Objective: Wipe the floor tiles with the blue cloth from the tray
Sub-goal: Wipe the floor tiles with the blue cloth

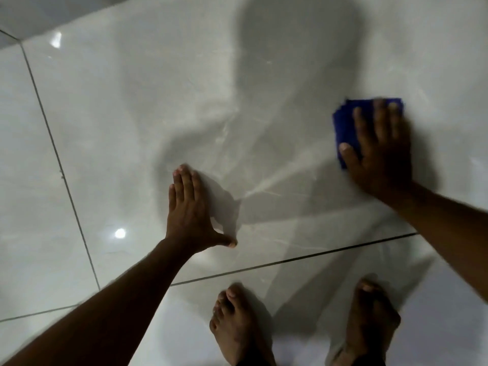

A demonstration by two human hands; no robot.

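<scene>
A folded blue cloth [346, 128] lies flat on the glossy pale floor tile [132, 114] at the right. My right hand [383, 151] presses down on it with fingers spread, covering most of it; only its left and top edges show. My left hand [188, 210] rests flat on the same tile near the middle, palm down, fingers together and thumb out, holding nothing. No tray is in view.
Dark grout lines [60, 170] cross the floor at the left and across the lower part. My two bare feet [237, 323] stand on the near tile at the bottom. A wall base runs along the top left.
</scene>
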